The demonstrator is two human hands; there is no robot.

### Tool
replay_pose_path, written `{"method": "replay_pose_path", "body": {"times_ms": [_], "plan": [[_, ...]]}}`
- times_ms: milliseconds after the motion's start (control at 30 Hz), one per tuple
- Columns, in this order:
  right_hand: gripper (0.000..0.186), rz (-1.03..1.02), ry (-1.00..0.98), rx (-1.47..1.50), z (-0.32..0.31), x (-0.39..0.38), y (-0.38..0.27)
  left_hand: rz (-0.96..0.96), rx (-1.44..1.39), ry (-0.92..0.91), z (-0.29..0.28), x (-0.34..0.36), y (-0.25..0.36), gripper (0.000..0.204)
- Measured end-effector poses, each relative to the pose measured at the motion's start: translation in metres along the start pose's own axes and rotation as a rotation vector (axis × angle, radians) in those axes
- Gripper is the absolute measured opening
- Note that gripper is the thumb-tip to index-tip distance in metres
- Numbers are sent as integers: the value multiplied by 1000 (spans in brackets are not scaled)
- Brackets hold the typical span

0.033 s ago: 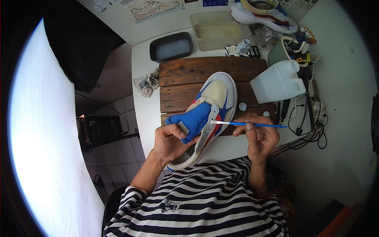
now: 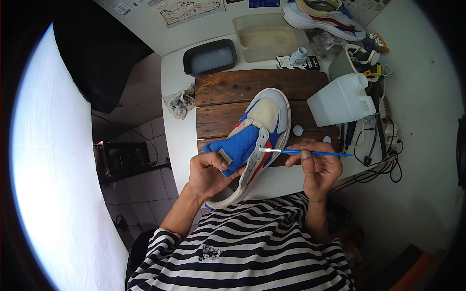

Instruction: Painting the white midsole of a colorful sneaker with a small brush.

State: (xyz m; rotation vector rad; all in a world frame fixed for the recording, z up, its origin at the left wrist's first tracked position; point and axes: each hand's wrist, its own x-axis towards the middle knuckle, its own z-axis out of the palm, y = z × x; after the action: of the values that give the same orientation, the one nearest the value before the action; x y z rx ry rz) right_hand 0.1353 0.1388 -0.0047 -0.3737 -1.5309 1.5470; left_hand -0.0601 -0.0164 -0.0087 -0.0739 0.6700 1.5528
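Note:
A sneaker point(image 2: 265, 114) in cream, blue, red and white lies tilted on the brown wooden board, its toe pointing away from me and its heel near my shirt. My left hand point(image 2: 211, 177) grips its blue padded tongue point(image 2: 238, 145), thumb on top by a small pale label; the fingers behind are partly hidden. Between the thumb and fingers of my right hand point(image 2: 318, 167) is a slim blue paintbrush point(image 2: 310, 153). Its flat white bristles point left, at the shoe's eyelet strip point(image 2: 257, 150); whether they touch it I cannot tell.
Behind the wooden board point(image 2: 218, 89) stand a dark tray point(image 2: 210, 57), a clear plastic tub point(image 2: 267, 39) and a small open bottle point(image 2: 298, 57). A white jug point(image 2: 342, 101) leans at right, near tangled cables point(image 2: 388, 165). A crumpled rag point(image 2: 180, 103) lies left; another sneaker point(image 2: 325, 22) sits far right.

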Motion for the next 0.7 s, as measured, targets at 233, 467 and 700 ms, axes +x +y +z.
{"method": "replay_pose_path", "body": {"times_ms": [233,467,700], "plan": [[12,-22,-16,-45,3,1,3,-2,-6,-27,3,0,3,53],[12,13,8,-79,4,1,2,2,3,-36,-2,-1,1,55],[11,-31,-31,-137,6,1,2,-4,7,19,-2,1,1,57]]}}
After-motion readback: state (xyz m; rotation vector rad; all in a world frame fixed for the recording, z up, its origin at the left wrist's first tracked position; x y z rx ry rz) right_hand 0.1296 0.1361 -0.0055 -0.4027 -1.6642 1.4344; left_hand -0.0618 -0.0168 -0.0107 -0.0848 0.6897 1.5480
